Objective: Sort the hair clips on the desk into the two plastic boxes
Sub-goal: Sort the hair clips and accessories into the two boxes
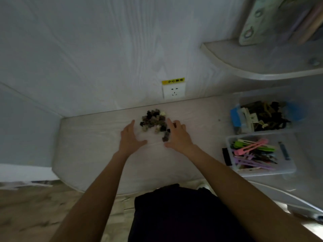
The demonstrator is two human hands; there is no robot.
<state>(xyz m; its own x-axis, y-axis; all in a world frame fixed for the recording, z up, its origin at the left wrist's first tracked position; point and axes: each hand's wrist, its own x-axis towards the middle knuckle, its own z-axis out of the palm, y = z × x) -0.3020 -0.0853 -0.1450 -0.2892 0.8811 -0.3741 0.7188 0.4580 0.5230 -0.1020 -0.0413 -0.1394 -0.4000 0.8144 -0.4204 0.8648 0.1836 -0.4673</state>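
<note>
Both hands flat, grip wide, nothing held: left hand (131,135) and right hand (177,135) flank small dark clip pile (155,122) mid worktop (90,154). Far box (235,117), near box (290,170) right, both filled.

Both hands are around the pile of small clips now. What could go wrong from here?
1. The small clips lie loose and spread out; the left hand and right hand are open on either side, so scooping may scatter or drop some.
2. Both boxes sit off to the right, so a handful could spill on the way.
3. The far box holds dark clips and looks heaped; the near box holds long coloured ones. A wrong drop mixes them.
</note>
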